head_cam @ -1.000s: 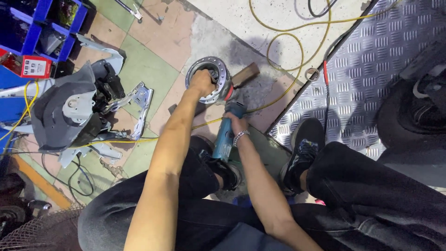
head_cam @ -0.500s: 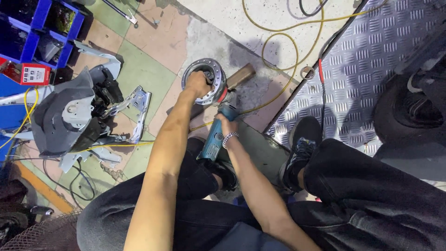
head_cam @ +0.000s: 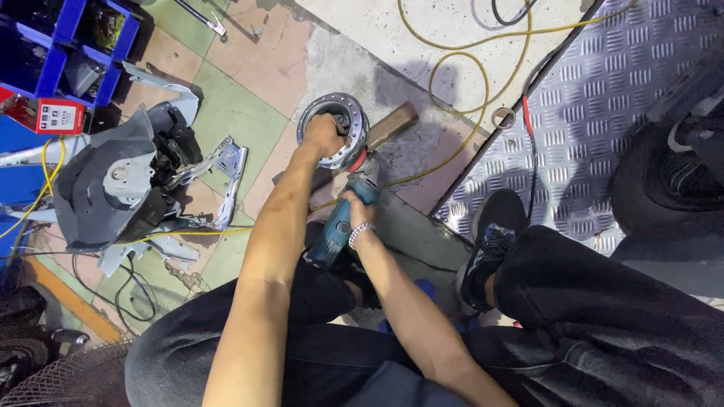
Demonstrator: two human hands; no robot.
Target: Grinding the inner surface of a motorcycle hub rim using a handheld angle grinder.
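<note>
The left hand (head_cam: 324, 134) is pressed down on a round, shiny metal hub (head_cam: 334, 130) with a ribbed rim, which lies on the rough grey concrete floor (head_cam: 452, 45) at the far centre. The right hand (head_cam: 358, 207), with a beaded bracelet at the wrist, is closed around the teal plastic body of a grinder (head_cam: 343, 222), its head touching the hub's near right edge. A wooden block (head_cam: 392, 124) lies just right of the hub. A thin yellow cable (head_cam: 452, 68) is looped beyond. Embossed steel plate (head_cam: 603, 113) covers the right; grey plastic panels (head_cam: 121, 188) lie left.
</note>
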